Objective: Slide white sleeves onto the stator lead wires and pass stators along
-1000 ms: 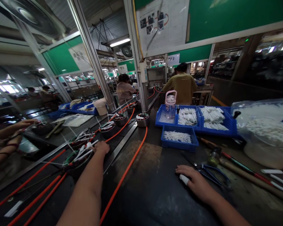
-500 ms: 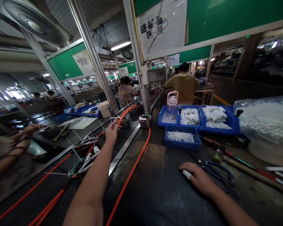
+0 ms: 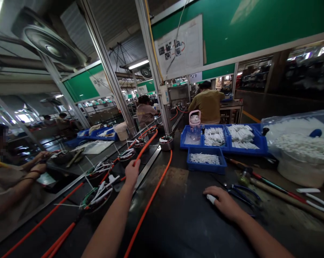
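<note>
My left hand [image 3: 132, 172] is closed around an orange cable [image 3: 148, 144] that arches away from it over the line. Close by stand several round metal parts with coiled wires and white sleeves, which look like motor stators; the nearest stator [image 3: 97, 197] is left of my forearm. Another stator [image 3: 166, 143] sits near the post, with a second orange cable [image 3: 162, 179] running from it toward me. My right hand [image 3: 223, 202] lies on the dark bench [image 3: 178, 215], fingers stretched out and holding nothing, a white cover on one finger. Blue-handled scissors [image 3: 246, 195] lie just beside it.
Blue bins [image 3: 262, 143] of white tubes stand at the back right, a smaller blue tray [image 3: 192, 166] of thin white pieces before them. A hammer [image 3: 246, 175] and a plastic-lined tub [image 3: 293, 168] are at right. A co-worker [image 3: 13, 186] works across at left.
My left hand has come back toward me from beside the far stators, drawing the orange cable into a higher arch. My right hand stays resting on the bench. The view has turned slightly.
</note>
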### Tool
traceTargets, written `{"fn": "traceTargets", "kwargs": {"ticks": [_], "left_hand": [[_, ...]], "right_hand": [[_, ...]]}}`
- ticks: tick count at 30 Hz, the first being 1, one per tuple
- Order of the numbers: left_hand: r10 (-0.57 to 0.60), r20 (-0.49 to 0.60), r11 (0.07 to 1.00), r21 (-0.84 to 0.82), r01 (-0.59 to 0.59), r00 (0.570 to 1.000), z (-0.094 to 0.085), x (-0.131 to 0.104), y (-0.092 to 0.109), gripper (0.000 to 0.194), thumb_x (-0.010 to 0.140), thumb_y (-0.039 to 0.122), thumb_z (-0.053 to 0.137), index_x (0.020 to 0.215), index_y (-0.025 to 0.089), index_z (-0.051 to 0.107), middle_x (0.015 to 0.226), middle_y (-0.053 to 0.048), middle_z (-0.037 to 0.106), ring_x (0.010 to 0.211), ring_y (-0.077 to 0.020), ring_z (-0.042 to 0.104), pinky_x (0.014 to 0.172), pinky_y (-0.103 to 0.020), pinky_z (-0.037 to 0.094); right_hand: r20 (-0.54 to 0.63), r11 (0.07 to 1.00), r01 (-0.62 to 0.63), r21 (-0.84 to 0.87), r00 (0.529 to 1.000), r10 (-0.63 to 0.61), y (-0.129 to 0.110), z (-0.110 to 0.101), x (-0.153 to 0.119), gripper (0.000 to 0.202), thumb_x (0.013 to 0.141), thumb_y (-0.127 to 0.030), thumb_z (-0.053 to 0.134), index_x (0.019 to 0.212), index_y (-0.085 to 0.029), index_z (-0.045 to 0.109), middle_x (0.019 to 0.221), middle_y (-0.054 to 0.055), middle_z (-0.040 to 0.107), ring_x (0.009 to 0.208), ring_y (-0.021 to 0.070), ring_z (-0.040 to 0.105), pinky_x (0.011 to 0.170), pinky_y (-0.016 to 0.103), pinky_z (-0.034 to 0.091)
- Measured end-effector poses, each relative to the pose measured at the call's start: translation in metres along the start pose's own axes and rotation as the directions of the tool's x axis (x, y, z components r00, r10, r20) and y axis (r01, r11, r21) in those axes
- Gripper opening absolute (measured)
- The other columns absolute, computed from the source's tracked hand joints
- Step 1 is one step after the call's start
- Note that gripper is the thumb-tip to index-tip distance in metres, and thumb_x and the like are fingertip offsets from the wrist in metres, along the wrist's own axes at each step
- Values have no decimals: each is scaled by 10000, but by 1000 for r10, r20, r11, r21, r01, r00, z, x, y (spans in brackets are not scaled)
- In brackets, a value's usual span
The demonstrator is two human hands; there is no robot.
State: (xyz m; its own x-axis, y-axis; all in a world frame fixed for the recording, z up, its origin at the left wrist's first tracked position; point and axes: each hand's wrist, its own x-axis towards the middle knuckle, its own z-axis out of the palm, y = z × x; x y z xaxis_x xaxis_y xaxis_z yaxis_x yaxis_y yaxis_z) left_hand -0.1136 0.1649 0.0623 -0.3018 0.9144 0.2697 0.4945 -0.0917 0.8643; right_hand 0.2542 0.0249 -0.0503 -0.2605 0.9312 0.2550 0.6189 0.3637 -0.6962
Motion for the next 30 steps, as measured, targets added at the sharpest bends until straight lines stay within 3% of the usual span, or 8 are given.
{"fn": "traceTargets", "kwargs": {"ticks": [3,8,14,20,23,25,27,30], "left_hand": [[31,12,964,-263,-27,999,25,1,48,426,811,501,417,999,147,562,683,7,524,611,-103,488,569,-196,383],[73,303,832,-543,109,950,41,-37,92,412,674,371,665,1000,124,612,655,20,497,480,-45,401,438,-153,327],[17,483,678,-649,345,876,-28,-94,64,308,718,226,645,992,91,604,622,41,415,423,-3,291,354,-90,205],[143,554,162,-831,532,820,-60,-128,95,222,895,163,403,1060,131,549,590,66,297,405,-7,258,355,-64,227],[229,553,306,-822,480,801,-37,-145,116,202,873,228,479,1058,155,517,604,70,346,413,-3,293,371,-75,239],[279,611,562,-729,390,741,-17,-156,120,256,852,264,511,1090,175,484,651,53,450,454,-22,394,426,-111,332],[340,708,836,-529,146,619,0,-162,116,295,860,280,480,1133,170,473,721,15,549,558,-71,514,529,-178,431],[406,772,909,-288,-300,489,14,-163,95,280,891,298,407,1093,175,557,923,-41,625,863,-149,582,795,-280,464]], "right_hand": [[0,999,-15,30,1000,15,1,-1,-1,306,790,-223,436,985,-189,669,1073,85,632,1026,224,545,938,383,393],[-16,998,-19,58,1000,20,3,0,-3,312,768,-192,431,966,-185,671,1056,80,635,1007,214,551,935,364,396],[-23,997,-30,67,999,32,6,2,-2,313,743,-211,445,956,-190,673,1040,78,636,1000,219,550,931,366,392],[-50,950,-146,277,985,166,-16,2,0,373,718,-460,531,919,-179,672,1037,120,628,1042,287,520,977,455,325],[14,868,-138,477,989,149,-71,16,-2,563,783,-600,414,1142,-196,569,1175,115,571,1103,252,510,963,417,359],[130,533,-145,834,989,65,-118,31,-6,647,748,-657,463,1206,-201,502,1167,121,570,1065,242,539,914,398,399],[190,321,-199,926,980,60,-158,44,-11,560,695,-578,614,1096,-193,544,968,95,632,856,207,606,771,347,464],[169,270,-249,930,943,287,-182,39,-19,403,719,-522,631,905,-173,556,542,-41,487,427,76,434,438,196,375]]}}
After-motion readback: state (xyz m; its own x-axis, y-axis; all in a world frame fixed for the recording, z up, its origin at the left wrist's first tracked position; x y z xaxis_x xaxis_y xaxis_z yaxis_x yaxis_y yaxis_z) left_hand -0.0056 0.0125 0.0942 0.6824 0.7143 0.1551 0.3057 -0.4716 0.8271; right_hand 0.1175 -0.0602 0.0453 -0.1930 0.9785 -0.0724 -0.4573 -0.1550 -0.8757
